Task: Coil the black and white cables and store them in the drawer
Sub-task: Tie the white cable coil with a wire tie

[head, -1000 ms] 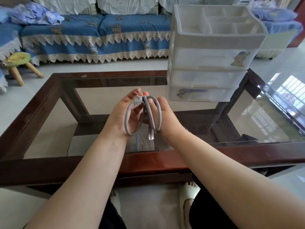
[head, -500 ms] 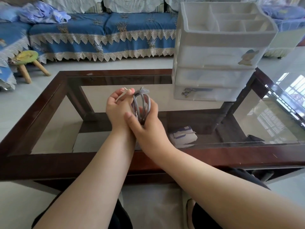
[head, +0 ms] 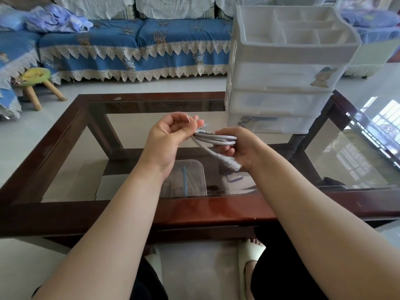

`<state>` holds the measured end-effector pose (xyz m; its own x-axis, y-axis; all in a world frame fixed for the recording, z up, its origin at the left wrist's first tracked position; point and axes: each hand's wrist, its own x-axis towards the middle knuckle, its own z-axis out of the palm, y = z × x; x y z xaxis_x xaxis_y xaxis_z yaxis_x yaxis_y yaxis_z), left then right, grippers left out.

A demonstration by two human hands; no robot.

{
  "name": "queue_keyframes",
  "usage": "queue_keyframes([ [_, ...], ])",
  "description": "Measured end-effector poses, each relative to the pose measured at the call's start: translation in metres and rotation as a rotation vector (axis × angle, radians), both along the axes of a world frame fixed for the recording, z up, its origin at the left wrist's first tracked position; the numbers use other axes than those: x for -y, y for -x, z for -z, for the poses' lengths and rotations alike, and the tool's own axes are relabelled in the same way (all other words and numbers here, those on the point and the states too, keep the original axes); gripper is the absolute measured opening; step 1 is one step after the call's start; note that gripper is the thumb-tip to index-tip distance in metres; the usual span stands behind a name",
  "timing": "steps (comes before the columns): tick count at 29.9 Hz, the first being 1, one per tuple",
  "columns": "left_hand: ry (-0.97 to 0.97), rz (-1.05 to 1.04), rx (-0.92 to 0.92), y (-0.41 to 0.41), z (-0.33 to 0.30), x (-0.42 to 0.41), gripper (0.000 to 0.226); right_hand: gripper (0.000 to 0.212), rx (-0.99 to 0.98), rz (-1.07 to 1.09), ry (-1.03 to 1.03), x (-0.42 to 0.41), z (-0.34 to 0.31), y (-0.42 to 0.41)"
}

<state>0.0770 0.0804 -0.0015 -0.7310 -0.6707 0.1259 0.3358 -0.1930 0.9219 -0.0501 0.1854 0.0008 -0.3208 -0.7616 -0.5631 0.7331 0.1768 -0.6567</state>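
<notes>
Item: white cable [head: 216, 140], pale grey-white, wound into a flattened bundle of several loops and held in the air above the glass-topped table [head: 194, 210], in front of the drawer unit [head: 279, 87] and to its left. Left hand [head: 167, 140] gripped the left end of the bundle, thumb and curled fingers pinching the loops together beside a clear plug [head: 203, 126] that stuck up past the fingertips. Right hand [head: 242, 148] held the right end, fingers curled round the loops, with one loose cable end and its plug [head: 232, 165] trailing down across the palm. Drawer unit: white translucent plastic, three drawers stacked under an open divided tray, standing on the far right part of the table; all three drawers were closed. Cartoon stickers showed on the top drawer front [head: 323, 76] and the bottom drawer front [head: 243, 121]; no writing on them could be read. Below the glass, directly beneath the hands, lay a clear plastic box [head: 188, 180] with a blue stick inside. Beyond the table stood a blue sofa [head: 134, 46] with a lace-trimmed cover; left of the table, a small stool [head: 35, 80] with a yellow-green seat. No brand marks were legible anywhere.
</notes>
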Motion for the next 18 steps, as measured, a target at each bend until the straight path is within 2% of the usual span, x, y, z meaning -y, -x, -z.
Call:
queue_keyframes([
  [3,0.177,0.238,0.040,-0.010,-0.002,0.003,0.012,0.018,0.126,-0.119,-0.059,-0.005,0.002,0.010],
  [5,0.241,0.363,0.080,-0.014,-0.004,0.003,0.008,0.029,0.118,-0.241,-0.111,-0.005,0.003,0.014],
  [8,0.350,0.445,0.150,-0.018,-0.010,0.002,0.005,0.056,-0.013,-0.376,-0.117,0.001,0.009,0.016],
  [10,0.380,0.483,0.160,-0.018,-0.011,0.003,0.005,0.059,-0.025,-0.457,-0.071,0.003,0.013,0.016],
  [12,0.350,0.446,0.134,-0.017,-0.009,0.004,0.013,0.036,0.028,-0.436,-0.013,0.000,0.010,0.010],
  [14,0.348,0.300,0.121,-0.015,-0.007,0.007,0.012,0.021,0.094,-0.300,0.065,-0.002,0.004,0.004],
  [16,0.345,0.208,0.155,-0.012,-0.005,0.008,0.006,0.021,0.118,-0.129,0.130,-0.002,0.000,0.001],
  [18,0.234,0.206,0.170,-0.009,-0.004,0.010,0.008,0.024,-0.066,-0.088,0.197,0.000,-0.001,-0.001],
])
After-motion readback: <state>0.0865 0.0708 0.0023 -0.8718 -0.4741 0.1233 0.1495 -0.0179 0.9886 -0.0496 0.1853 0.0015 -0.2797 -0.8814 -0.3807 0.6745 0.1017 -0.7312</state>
